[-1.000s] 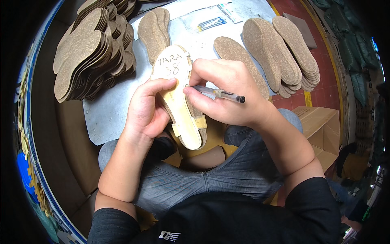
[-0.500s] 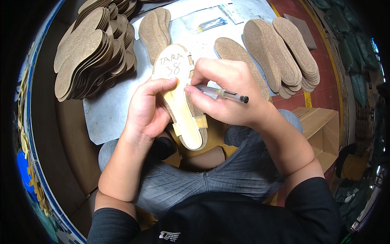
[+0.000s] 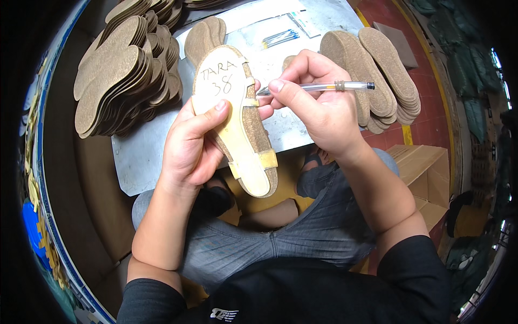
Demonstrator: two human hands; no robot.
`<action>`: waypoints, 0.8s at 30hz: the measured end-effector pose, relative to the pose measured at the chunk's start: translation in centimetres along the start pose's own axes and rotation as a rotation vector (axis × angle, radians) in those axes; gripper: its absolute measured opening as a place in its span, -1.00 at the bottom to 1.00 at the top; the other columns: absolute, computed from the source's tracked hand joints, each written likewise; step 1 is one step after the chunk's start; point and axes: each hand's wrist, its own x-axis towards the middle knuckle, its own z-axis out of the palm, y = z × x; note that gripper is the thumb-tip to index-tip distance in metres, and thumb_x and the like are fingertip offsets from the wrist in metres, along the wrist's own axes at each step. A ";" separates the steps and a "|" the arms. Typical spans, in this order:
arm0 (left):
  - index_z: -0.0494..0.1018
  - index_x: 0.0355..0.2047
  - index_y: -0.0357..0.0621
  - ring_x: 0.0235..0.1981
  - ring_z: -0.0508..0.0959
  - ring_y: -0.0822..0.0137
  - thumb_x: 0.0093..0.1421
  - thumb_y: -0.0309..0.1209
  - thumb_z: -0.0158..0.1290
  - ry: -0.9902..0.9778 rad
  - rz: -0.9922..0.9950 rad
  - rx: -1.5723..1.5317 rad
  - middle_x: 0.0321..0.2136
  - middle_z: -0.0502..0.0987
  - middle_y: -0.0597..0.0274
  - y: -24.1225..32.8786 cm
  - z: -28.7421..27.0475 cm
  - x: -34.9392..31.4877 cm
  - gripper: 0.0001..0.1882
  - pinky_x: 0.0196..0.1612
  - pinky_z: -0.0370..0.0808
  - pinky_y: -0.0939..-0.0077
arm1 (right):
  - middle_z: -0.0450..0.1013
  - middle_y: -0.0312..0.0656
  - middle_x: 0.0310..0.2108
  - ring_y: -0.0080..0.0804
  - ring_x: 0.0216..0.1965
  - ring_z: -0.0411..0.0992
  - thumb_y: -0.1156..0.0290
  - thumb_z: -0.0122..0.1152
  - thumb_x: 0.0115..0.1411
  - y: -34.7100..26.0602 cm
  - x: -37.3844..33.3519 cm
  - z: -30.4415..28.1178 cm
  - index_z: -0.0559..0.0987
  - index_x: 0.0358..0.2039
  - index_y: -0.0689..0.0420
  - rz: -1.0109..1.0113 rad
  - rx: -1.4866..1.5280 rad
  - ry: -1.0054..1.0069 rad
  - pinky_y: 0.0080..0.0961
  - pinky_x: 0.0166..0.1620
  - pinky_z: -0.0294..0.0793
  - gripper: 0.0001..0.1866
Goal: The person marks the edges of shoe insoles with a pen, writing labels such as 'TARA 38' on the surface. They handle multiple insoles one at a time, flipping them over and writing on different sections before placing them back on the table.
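My left hand [image 3: 186, 143] grips a cork-brown insole [image 3: 258, 137] with a cream sandal template [image 3: 244, 146] laid over it. The thumb presses on the template's face, below handwritten marks. Narrow tabs fold over the insole's right side, and a wider yellow tab [image 3: 268, 159] sits nearer the heel. My right hand [image 3: 329, 110] pinches a clear ballpoint pen [image 3: 356, 85], held nearly level. Its point is by the insole's right edge, close to the upper narrow tabs; whether it touches cannot be made out.
Tall piles of brown insoles [image 3: 113, 73] stand at the left of the metal table [image 3: 135, 167]. More insole stacks [image 3: 388, 73] lie at the right, with a smaller one [image 3: 202, 40] behind. Blue pen refills [image 3: 280, 39] lie toward the back. A cardboard box [image 3: 418, 167] stands lower right.
The insole and template have tilted, their upper end shifting left and up. My right hand has moved right and up, its fingers opening out a little, and the pen has turned closer to level.
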 end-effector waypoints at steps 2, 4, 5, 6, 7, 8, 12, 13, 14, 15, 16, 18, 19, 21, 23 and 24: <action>0.27 0.55 -0.53 0.32 0.71 -0.26 0.58 -0.45 0.19 0.003 0.005 0.015 0.36 0.61 -0.30 0.0 0.1 0.0 -0.34 0.45 0.67 -0.13 | 0.74 -0.12 -0.32 -0.52 -0.31 0.75 0.58 0.46 0.47 0.2 -0.1 0.1 0.62 -0.23 0.27 -0.002 -0.022 0.006 -0.57 -0.19 0.73 -0.86; 0.25 0.58 -0.42 0.33 0.70 -0.24 0.60 -0.44 0.17 0.040 0.015 0.032 0.37 0.58 -0.28 -0.1 0.0 0.2 -0.35 0.39 0.72 -0.26 | 0.73 -0.13 -0.31 -0.54 -0.31 0.73 0.57 0.45 0.48 0.3 -0.2 0.2 0.62 -0.23 0.27 -0.024 -0.045 -0.001 -0.57 -0.20 0.72 -0.86; 0.24 0.59 -0.36 0.34 0.69 -0.23 0.62 -0.43 0.17 0.059 0.019 0.040 0.38 0.57 -0.26 -0.1 -0.1 0.2 -0.35 0.36 0.74 -0.33 | 0.73 -0.14 -0.31 -0.55 -0.31 0.73 0.57 0.45 0.48 0.3 -0.2 0.2 0.62 -0.23 0.27 -0.037 -0.069 -0.009 -0.58 -0.21 0.71 -0.86; 0.24 0.59 -0.36 0.34 0.69 -0.21 0.62 -0.44 0.16 0.052 0.020 0.032 0.38 0.57 -0.25 -0.2 -0.1 0.3 -0.35 0.36 0.74 -0.34 | 0.73 -0.14 -0.32 -0.56 -0.31 0.72 0.57 0.45 0.48 0.3 -0.3 0.2 0.62 -0.23 0.27 -0.053 -0.074 -0.019 -0.58 -0.22 0.70 -0.86; 0.24 0.59 -0.36 0.34 0.69 -0.18 0.62 -0.44 0.16 0.045 0.020 0.025 0.38 0.57 -0.24 -0.2 -0.2 0.3 -0.35 0.36 0.73 -0.34 | 0.73 -0.15 -0.32 -0.57 -0.31 0.71 0.58 0.45 0.48 0.4 -0.3 0.3 0.62 -0.23 0.26 -0.056 -0.097 -0.016 -0.58 -0.22 0.69 -0.86; 0.24 0.59 -0.36 0.34 0.69 -0.15 0.62 -0.45 0.16 0.024 0.022 0.012 0.38 0.58 -0.23 -0.2 -0.2 0.2 -0.36 0.37 0.73 -0.34 | 0.73 -0.16 -0.32 -0.58 -0.31 0.70 0.58 0.45 0.48 0.4 -0.3 0.3 0.62 -0.23 0.26 -0.061 -0.100 -0.016 -0.59 -0.23 0.68 -0.86; 0.25 0.58 -0.41 0.36 0.68 -0.08 0.61 -0.46 0.17 0.028 0.013 0.012 0.39 0.58 -0.23 -0.2 -0.2 0.2 -0.36 0.44 0.68 -0.19 | 0.72 -0.20 -0.32 -0.60 -0.30 0.67 0.57 0.47 0.46 0.3 -0.4 0.2 0.63 -0.23 0.25 -0.042 -0.097 -0.015 -0.58 -0.23 0.64 -0.87; 0.26 0.57 -0.46 0.38 0.68 -0.09 0.60 -0.46 0.17 0.045 0.022 0.009 0.38 0.59 -0.27 -0.3 -0.2 0.2 -0.36 0.46 0.66 -0.15 | 0.71 -0.20 -0.29 -0.57 -0.25 0.70 0.58 0.45 0.47 0.2 -0.4 0.1 0.62 -0.20 0.25 -0.043 -0.154 -0.045 -0.57 -0.16 0.67 -0.88; 0.27 0.55 -0.50 0.39 0.67 -0.11 0.59 -0.47 0.17 0.061 0.032 0.006 0.38 0.60 -0.30 -0.3 -0.1 0.2 -0.36 0.49 0.64 -0.10 | 0.70 -0.19 -0.26 -0.55 -0.20 0.72 0.60 0.42 0.49 0.0 -0.5 -0.1 0.61 -0.17 0.26 -0.043 -0.210 -0.075 -0.55 -0.09 0.70 -0.89; 0.27 0.55 -0.50 0.38 0.67 -0.10 0.59 -0.48 0.16 0.058 0.023 -0.017 0.38 0.60 -0.31 -0.3 -0.2 0.2 -0.37 0.49 0.64 -0.09 | 0.69 -0.18 -0.23 -0.52 -0.15 0.74 0.61 0.39 0.51 -0.1 -0.5 -0.2 0.60 -0.15 0.26 -0.043 -0.267 -0.105 -0.54 -0.02 0.74 -0.90; 0.28 0.55 -0.50 0.38 0.67 -0.09 0.59 -0.48 0.15 0.054 0.015 -0.041 0.38 0.60 -0.31 -0.3 -0.3 0.2 -0.38 0.49 0.64 -0.08 | 0.69 -0.19 -0.24 -0.54 -0.15 0.73 0.61 0.41 0.50 -0.2 -0.6 -0.3 0.61 -0.15 0.26 -0.060 -0.305 -0.112 -0.54 -0.02 0.72 -0.90; 0.29 0.54 -0.49 0.37 0.68 -0.07 0.59 -0.49 0.14 0.057 0.001 -0.065 0.38 0.60 -0.32 -0.3 -0.4 0.2 -0.39 0.49 0.64 -0.07 | 0.69 -0.21 -0.25 -0.57 -0.16 0.70 0.60 0.44 0.48 -0.3 -0.7 -0.3 0.63 -0.17 0.24 -0.102 -0.376 -0.126 -0.55 -0.04 0.68 -0.90; 0.29 0.54 -0.49 0.37 0.68 -0.07 0.59 -0.50 0.14 0.062 -0.004 -0.066 0.38 0.60 -0.32 -0.3 -0.6 0.3 -0.39 0.49 0.64 -0.06 | 0.69 -0.21 -0.25 -0.57 -0.17 0.70 0.60 0.44 0.47 -0.4 -0.7 -0.3 0.63 -0.18 0.25 -0.109 -0.412 -0.126 -0.55 -0.05 0.68 -0.90; 0.30 0.54 -0.49 0.37 0.68 -0.06 0.59 -0.50 0.14 0.068 -0.013 -0.069 0.38 0.60 -0.33 -0.3 -0.8 0.3 -0.40 0.50 0.64 -0.05 | 0.70 -0.21 -0.25 -0.57 -0.17 0.69 0.59 0.46 0.46 -0.4 -0.7 -0.3 0.64 -0.19 0.25 -0.156 -0.475 -0.125 -0.54 -0.06 0.66 -0.90; 0.29 0.54 -0.49 0.37 0.68 -0.06 0.59 -0.50 0.14 0.068 -0.023 -0.073 0.38 0.60 -0.33 -0.3 -0.8 0.3 -0.39 0.50 0.64 -0.05 | 0.69 -0.21 -0.25 -0.57 -0.17 0.69 0.59 0.46 0.46 -0.4 -0.7 -0.2 0.65 -0.20 0.25 -0.138 -0.471 -0.119 -0.54 -0.07 0.66 -0.89; 0.29 0.54 -0.49 0.37 0.68 -0.06 0.59 -0.50 0.14 0.068 -0.021 -0.076 0.38 0.60 -0.33 -0.3 -0.8 0.3 -0.39 0.50 0.64 -0.05 | 0.69 -0.21 -0.25 -0.57 -0.18 0.69 0.59 0.46 0.46 -0.4 -0.7 -0.2 0.65 -0.20 0.25 -0.150 -0.472 -0.113 -0.54 -0.07 0.66 -0.89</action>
